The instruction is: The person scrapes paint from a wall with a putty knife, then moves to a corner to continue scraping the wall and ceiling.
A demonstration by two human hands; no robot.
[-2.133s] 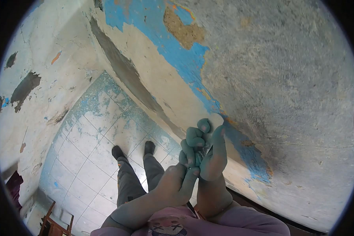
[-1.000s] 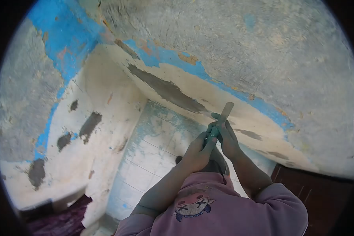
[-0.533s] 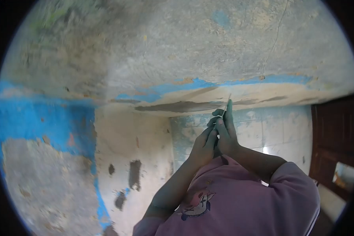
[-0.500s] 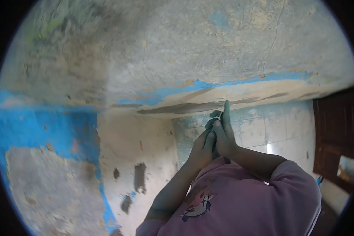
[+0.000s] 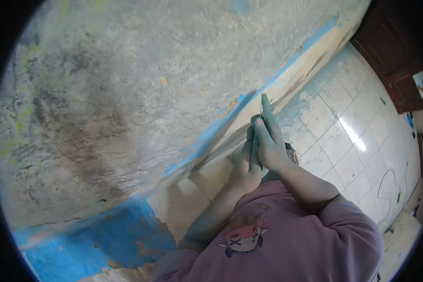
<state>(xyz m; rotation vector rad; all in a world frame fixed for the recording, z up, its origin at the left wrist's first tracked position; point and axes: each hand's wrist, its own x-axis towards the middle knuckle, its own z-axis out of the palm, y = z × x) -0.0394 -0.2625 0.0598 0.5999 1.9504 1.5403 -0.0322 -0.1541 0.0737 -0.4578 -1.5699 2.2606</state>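
Note:
My right hand (image 5: 271, 143) is pressed against my left hand (image 5: 246, 162) in front of my chest, close to the wall (image 5: 174, 94). One finger of the right hand points up along a thin flat piece (image 5: 261, 102) seen edge-on, its kind unclear. The right thumb lies bent over this piece. The left hand's fingers are curled and mostly hidden behind the right hand, so what they grip cannot be made out. Greyish dust coats both hands.
Blue paint (image 5: 103, 237) flakes off the grey wall. The tiled floor (image 5: 343, 117) has dust near the wall base. A brown wooden door (image 5: 390, 51) stands at upper right, and a thin cable (image 5: 383, 188) lies on the floor at right.
The view has turned, so the wall edge now slants and more floor shows. My hands have come closer together, and the left fingers that were visible are now mostly hidden.

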